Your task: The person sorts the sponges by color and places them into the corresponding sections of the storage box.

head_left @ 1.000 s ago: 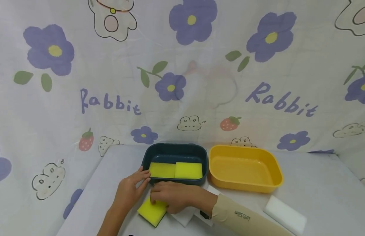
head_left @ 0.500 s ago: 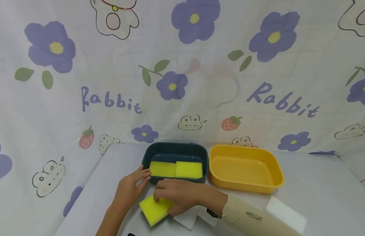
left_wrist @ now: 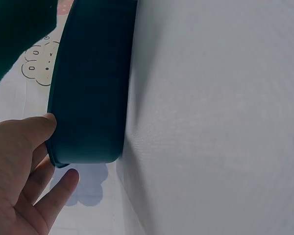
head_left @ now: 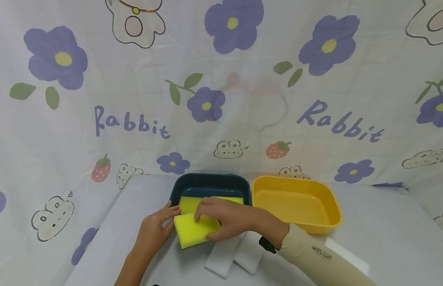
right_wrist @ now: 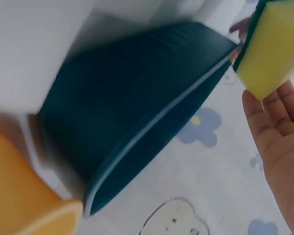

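My right hand (head_left: 207,223) grips a yellow sponge (head_left: 193,232) with a dark green backing, held just above the front rim of the dark teal tray (head_left: 210,183). The right wrist view shows that sponge (right_wrist: 277,49) above my palm, with the teal tray (right_wrist: 137,122) beside it. Inside the tray lie yellow sponges (head_left: 187,203), partly hidden by my right hand. My left hand (head_left: 169,214) rests with straight fingers against the tray's front left corner. In the left wrist view its thumb (left_wrist: 36,128) touches the teal tray wall (left_wrist: 88,98).
An empty yellow tray (head_left: 296,200) stands right of the teal one. Two white sponges (head_left: 221,258) lie side by side under my right forearm, and another white sponge (head_left: 350,256) peeks out behind the sleeve. A flower-print cloth covers the table and the wall behind.
My right hand has lifted the yellow sponge off the table and carried it up and away from me to the teal tray's front rim. The left hand has stayed at the corner.
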Tool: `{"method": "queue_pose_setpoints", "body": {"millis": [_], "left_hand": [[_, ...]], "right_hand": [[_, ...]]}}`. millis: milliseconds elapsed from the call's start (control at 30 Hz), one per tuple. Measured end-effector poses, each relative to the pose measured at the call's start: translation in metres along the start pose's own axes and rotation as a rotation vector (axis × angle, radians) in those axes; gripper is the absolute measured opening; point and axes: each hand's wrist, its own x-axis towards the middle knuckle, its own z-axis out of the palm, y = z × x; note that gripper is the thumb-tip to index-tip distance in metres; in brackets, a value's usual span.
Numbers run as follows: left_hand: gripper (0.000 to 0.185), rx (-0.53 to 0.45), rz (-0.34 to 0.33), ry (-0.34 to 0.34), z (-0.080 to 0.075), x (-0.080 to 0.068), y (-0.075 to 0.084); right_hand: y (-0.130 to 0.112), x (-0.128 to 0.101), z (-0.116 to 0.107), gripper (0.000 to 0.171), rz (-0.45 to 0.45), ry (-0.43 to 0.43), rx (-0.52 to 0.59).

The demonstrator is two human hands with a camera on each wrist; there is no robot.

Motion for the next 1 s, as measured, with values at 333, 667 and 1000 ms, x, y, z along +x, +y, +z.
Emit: {"method": "queue_pose_setpoints", "body": {"millis": [333, 667, 1000], "left_hand": [[0.027, -0.017, 0.044, 0.023, 0.000, 0.000, 0.001], [0.027, -0.028, 0.033, 0.024, 0.001, 0.000, 0.001], [0.026, -0.043, 0.038, 0.027, -0.001, 0.000, 0.003]], "right_hand": [[0.020, 0.000, -0.018, 0.041, 0.137, 0.162, -0.162], [0.056, 0.008, -0.022, 0.041, 0.325, 0.172, -0.203], [0.073, 0.020, -0.019, 0.044, 0.393, 0.172, -0.289]]}}
